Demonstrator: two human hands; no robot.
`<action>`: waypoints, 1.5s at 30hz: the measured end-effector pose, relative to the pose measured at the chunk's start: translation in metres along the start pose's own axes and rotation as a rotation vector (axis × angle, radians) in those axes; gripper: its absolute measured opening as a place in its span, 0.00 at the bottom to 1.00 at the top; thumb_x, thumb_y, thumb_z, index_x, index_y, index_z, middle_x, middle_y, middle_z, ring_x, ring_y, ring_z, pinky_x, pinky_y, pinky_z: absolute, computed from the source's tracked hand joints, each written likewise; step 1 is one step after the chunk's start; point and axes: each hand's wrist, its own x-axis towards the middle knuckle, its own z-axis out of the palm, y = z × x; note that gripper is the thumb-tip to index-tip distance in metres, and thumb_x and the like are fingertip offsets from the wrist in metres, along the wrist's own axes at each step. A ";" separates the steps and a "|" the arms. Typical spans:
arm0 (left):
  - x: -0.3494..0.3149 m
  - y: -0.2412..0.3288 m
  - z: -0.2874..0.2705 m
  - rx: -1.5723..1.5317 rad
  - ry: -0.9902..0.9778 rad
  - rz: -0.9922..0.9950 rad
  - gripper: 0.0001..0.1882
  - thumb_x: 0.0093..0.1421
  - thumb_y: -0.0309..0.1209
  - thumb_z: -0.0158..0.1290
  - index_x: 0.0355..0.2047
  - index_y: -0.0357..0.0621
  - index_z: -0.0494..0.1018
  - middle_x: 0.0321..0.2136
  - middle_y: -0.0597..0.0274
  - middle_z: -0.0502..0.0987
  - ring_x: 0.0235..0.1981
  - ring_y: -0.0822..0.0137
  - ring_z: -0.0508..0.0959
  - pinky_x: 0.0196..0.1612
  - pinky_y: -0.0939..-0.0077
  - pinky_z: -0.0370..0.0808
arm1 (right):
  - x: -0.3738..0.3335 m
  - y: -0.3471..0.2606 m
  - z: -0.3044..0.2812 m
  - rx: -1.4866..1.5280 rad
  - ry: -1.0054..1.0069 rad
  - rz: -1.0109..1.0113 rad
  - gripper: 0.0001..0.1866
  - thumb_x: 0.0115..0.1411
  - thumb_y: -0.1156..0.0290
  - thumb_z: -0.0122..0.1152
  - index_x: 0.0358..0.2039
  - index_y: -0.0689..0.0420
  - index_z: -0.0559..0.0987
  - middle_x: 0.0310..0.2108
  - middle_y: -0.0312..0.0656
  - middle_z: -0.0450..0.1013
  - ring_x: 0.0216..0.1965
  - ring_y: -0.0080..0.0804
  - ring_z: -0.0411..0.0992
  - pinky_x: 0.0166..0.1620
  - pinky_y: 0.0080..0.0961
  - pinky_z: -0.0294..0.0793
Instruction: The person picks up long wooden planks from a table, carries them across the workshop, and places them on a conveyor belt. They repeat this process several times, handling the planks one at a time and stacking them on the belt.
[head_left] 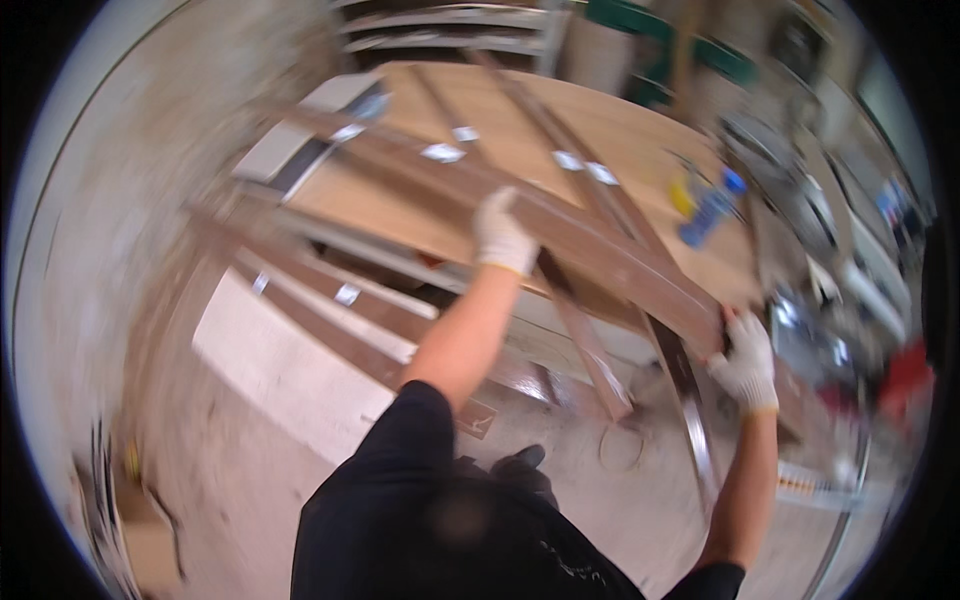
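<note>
The picture is blurred by motion. A long brown board (pixel 600 250) lies slanted across a wooden workbench (pixel 620 130). My left hand (pixel 500 232), in a white glove, grips its upper edge near the middle. My right hand (pixel 745 360), also gloved, holds the board's near end at the lower right. Small white labels (pixel 443 152) are stuck on this board and on other brown strips (pixel 590 350) beneath it.
More brown boards (pixel 330 300) lean at the bench's left side over a pale panel (pixel 290 370). A blue bottle (pixel 712 208) and a yellow item (pixel 683 195) lie on the bench. Cluttered machinery (pixel 830 290) fills the right. Shelving (pixel 450 30) stands behind.
</note>
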 end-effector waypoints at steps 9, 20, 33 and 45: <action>0.033 -0.008 -0.004 -0.047 0.175 -0.194 0.09 0.64 0.30 0.59 0.44 0.45 0.79 0.42 0.56 0.83 0.49 0.52 0.82 0.58 0.52 0.79 | 0.029 0.003 0.035 -0.072 -0.038 0.020 0.59 0.36 0.62 0.86 0.71 0.61 0.71 0.61 0.55 0.74 0.62 0.59 0.70 0.67 0.49 0.70; 0.085 0.017 -0.003 -0.098 0.098 -0.183 0.09 0.65 0.30 0.58 0.46 0.46 0.77 0.47 0.55 0.82 0.51 0.49 0.81 0.62 0.48 0.77 | 0.107 -0.014 0.054 -0.054 -0.064 0.035 0.57 0.39 0.62 0.85 0.72 0.61 0.71 0.63 0.53 0.73 0.63 0.56 0.70 0.67 0.46 0.70; 0.109 0.027 -0.026 -0.062 0.140 -0.247 0.13 0.64 0.30 0.62 0.48 0.46 0.79 0.46 0.56 0.83 0.51 0.51 0.82 0.59 0.49 0.79 | 0.120 -0.055 0.051 -0.095 -0.127 0.059 0.58 0.41 0.66 0.82 0.76 0.54 0.67 0.71 0.50 0.67 0.70 0.53 0.66 0.73 0.43 0.66; 0.113 0.041 -0.031 0.009 0.198 -0.235 0.16 0.63 0.29 0.64 0.51 0.47 0.79 0.50 0.57 0.82 0.54 0.53 0.80 0.61 0.51 0.77 | 0.129 -0.058 0.075 -0.224 -0.077 -0.081 0.47 0.54 0.73 0.69 0.76 0.52 0.65 0.74 0.49 0.65 0.73 0.55 0.61 0.76 0.47 0.61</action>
